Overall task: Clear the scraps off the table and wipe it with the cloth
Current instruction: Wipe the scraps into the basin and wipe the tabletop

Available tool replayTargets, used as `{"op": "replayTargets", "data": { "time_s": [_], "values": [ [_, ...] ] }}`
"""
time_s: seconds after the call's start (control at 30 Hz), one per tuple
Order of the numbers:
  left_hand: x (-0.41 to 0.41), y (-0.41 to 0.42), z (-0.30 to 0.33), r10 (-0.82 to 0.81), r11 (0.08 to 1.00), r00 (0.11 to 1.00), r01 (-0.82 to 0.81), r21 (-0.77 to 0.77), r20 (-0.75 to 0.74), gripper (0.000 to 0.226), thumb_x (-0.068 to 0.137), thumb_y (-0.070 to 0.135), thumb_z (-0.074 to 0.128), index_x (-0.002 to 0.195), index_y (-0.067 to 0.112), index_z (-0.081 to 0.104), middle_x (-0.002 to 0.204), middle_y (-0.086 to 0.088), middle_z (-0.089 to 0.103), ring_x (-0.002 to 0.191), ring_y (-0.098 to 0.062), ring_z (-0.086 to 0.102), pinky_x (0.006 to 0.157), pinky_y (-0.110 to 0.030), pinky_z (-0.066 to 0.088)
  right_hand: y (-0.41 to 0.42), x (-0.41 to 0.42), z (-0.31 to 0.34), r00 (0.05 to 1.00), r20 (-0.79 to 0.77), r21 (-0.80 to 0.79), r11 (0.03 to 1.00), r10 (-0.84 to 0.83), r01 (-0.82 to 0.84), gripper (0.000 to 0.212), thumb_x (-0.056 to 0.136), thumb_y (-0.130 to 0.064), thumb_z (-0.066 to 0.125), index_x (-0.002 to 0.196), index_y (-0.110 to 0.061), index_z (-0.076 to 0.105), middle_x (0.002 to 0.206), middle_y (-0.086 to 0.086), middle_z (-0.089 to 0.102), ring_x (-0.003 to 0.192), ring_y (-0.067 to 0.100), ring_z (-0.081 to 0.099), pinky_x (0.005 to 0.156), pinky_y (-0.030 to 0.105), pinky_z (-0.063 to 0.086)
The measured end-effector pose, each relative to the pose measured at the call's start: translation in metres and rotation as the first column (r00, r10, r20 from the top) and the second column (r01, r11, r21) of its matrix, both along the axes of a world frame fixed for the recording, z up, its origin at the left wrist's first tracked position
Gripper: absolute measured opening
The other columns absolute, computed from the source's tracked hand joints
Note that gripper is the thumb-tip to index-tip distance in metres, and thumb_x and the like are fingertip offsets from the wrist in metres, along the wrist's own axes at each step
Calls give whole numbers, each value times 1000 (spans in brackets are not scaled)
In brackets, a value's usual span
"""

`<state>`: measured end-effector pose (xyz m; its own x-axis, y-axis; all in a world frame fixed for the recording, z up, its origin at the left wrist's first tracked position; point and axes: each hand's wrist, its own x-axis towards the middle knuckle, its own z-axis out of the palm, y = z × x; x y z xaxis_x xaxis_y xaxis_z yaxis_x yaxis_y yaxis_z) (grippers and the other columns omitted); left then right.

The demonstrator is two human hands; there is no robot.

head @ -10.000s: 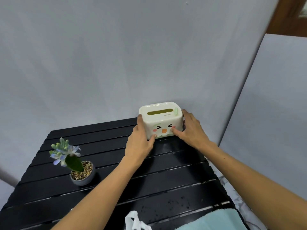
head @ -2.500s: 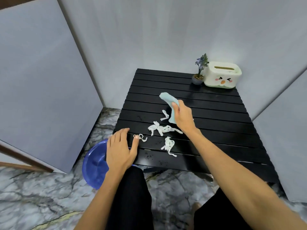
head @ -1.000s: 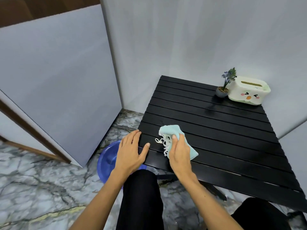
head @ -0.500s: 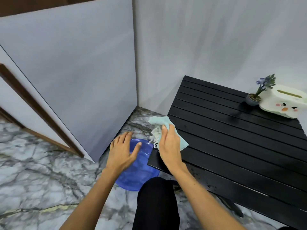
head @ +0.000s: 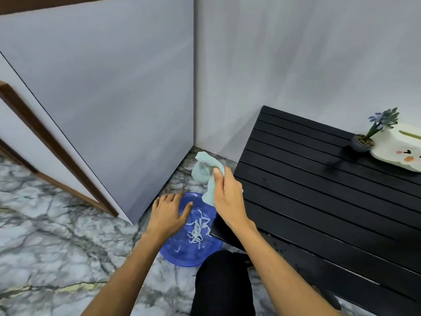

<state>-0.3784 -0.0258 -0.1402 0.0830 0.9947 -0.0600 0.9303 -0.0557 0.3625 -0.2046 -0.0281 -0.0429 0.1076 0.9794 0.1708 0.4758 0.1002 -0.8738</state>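
The scraps (head: 197, 229) are seen in the blue basin (head: 182, 254) on the floor off the table's (head: 319, 201) near-left corner. The cloth (head: 206, 169) is gripped by the right hand (head: 227, 197) above that corner; the left hand (head: 169, 213) is held open over the basin. Wiping of the table is judged next.

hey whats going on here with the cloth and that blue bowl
A person is clearing a black slatted table. The right hand holds a light blue cloth at the table's corner, above a blue basin on the floor. White scraps lie in the basin, and the left hand hovers open over its rim.
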Motion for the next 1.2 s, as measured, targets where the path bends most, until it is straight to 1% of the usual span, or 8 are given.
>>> {"op": "replayTargets", "data": {
  "time_s": [0.17, 0.37, 0.57, 0.77, 0.87, 0.9, 0.97, 1.2],
  "values": [
    [8, -3, 10, -16, 1000, 998, 16, 1, 57, 72, 87, 69, 19, 118, 21, 62, 115, -1, 70, 107, -29, 63, 91, -43, 47, -22, 37, 28, 989, -133, -2, 998, -59, 60, 30, 106, -34, 38, 89, -15, 54, 64, -6, 50, 50, 3, 43, 48, 18, 36],
    [38, -4, 42, -87, 990, 985, 69, 124, 151, 62, 90, 65, 23, 97, 21, 66, 95, -2, 69, 91, -29, 62, 71, -37, 48, -49, 117, 55, 987, -15, 38, 986, -160, 161, 29, 106, -36, 37, 95, -17, 57, 68, -3, 57, 55, 4, 48, 51, 19, 38],
    [78, -9, 64, -162, 979, 960, 128, 155, 228, 71, 90, 65, 25, 123, 14, 62, 120, -10, 64, 110, -32, 59, 92, -45, 48, -70, 184, 55, 952, 164, 39, 966, -257, 254, 24, 106, -33, 37, 102, -17, 54, 71, -3, 58, 61, 9, 53, 53, 17, 37],
    [120, -24, 71, -236, 968, 945, 209, 136, 226, 70, 95, 61, 33, 142, 11, 47, 151, -9, 39, 138, -27, 38, 111, -38, 34, -86, 186, 17, 944, 284, -73, 978, -168, 196, 20, 106, -34, 38, 93, -28, 52, 76, -3, 61, 71, 13, 57, 61, 24, 39],
    [133, -33, 70, -211, 974, 958, 190, 123, 195, 83, 89, 69, 24, 148, 13, 39, 160, -9, 25, 147, -25, 24, 116, -39, 28, -87, 174, -7, 901, 430, -88, 990, -60, 108, 28, 105, -38, 37, 108, -26, 62, 111, -2, 67, 107, 21, 59, 95, 36, 43],
    [135, -35, 69, -203, 975, 965, 183, 129, 163, 85, 87, 70, 21, 150, 14, 36, 162, -8, 22, 148, -24, 21, 116, -40, 27, -85, 170, -12, 871, 491, -120, 988, -26, 97, 37, 105, -40, 35, 124, -22, 61, 133, 0, 61, 128, 22, 50, 110, 38, 34],
    [138, -37, 68, -195, 975, 976, 182, 127, 99, 86, 87, 70, 17, 153, 16, 29, 164, -6, 16, 150, -23, 17, 117, -40, 24, -81, 166, -13, 845, 534, -206, 973, 19, 108, 46, 107, -40, 31, 145, -20, 47, 157, -1, 38, 149, 19, 24, 122, 37, 12],
    [138, -38, 63, -233, 965, 972, 234, 116, -19, 80, 93, 62, 11, 158, 16, 14, 167, -4, 1, 153, -18, 2, 122, -35, 8, -36, 157, -9, 805, 582, -323, 941, 114, 100, 64, 105, -50, 18, 159, -16, 15, 167, -1, 6, 153, 16, -1, 123, 38, -3]
  ]
}}
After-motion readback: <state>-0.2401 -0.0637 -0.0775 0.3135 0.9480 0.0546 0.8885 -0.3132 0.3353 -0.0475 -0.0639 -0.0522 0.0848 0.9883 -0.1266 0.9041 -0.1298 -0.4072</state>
